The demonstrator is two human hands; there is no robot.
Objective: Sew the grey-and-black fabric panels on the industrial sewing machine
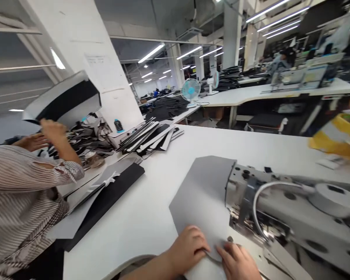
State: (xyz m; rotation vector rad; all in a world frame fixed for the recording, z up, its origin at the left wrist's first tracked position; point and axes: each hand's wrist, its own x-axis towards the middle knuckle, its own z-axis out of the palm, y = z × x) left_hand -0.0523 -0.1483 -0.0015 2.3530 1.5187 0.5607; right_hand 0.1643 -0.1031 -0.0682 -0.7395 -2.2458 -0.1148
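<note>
In a garment workshop, on a white worktable (146, 202), the left hand (188, 249) and right hand (236, 262) lie on a grey fabric panel (201, 198), keeping it flat against the sewing machine head (268, 206), though whether they grip or only press cannot be told.

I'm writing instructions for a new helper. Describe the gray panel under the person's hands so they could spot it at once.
On the white work table, find the sewing machine at the right. Against its left end lies a flat, angular gray panel, held by the person's left hand and right hand. Unlike the panel further left, it shows no black layer or white piece.
</note>
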